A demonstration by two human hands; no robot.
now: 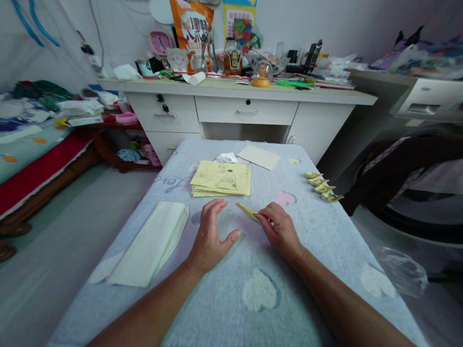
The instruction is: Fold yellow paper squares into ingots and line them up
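Observation:
My right hand (280,231) pinches one end of a narrow folded yellow paper (247,210) above the cloth-covered table. Just left of it, my left hand (215,238) holds nothing, its thumb and fingers spread apart. Beyond the hands lies a stack of yellow paper sheets (221,177) with dark printing. Several small folded yellow paper pieces (324,186) stand in a row along the table's right edge. A thick fold of pale paper (152,243) rests left of my left hand.
A cream card (259,157) and a crumpled white tissue (226,158) lie at the table's far end. Behind stands a white desk (247,111) crowded with a jar (232,57), an orange snack bag (193,32) and other items. A washing machine (432,108) is at the right, a bed (35,166) at the left.

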